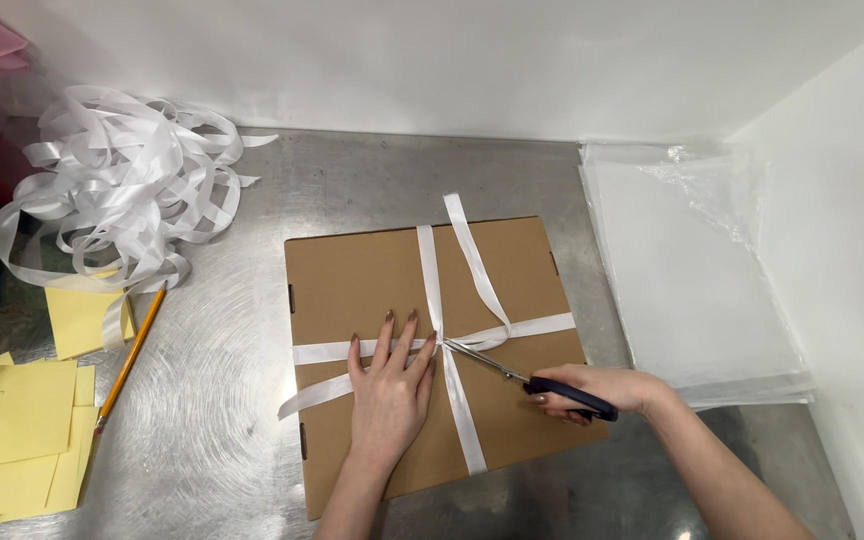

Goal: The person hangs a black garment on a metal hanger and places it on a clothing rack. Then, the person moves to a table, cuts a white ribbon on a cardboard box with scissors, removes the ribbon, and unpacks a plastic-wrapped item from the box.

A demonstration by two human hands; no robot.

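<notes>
A flat brown cardboard box lies on the metal table, with white ribbon crossed over its lid. My left hand rests flat on the lid, fingers spread, pressing the ribbon just left of the crossing. My right hand grips dark-handled scissors. The blades point up-left, their tips at the ribbon crossing beside my left fingertips. Two loose ribbon tails run off from the crossing, one up toward the box's far edge, one down-left off its left side.
A tangled heap of white ribbon sits at the back left. Yellow paper sheets and a pencil lie at the left. A stack of clear plastic bags lies at the right against the white wall.
</notes>
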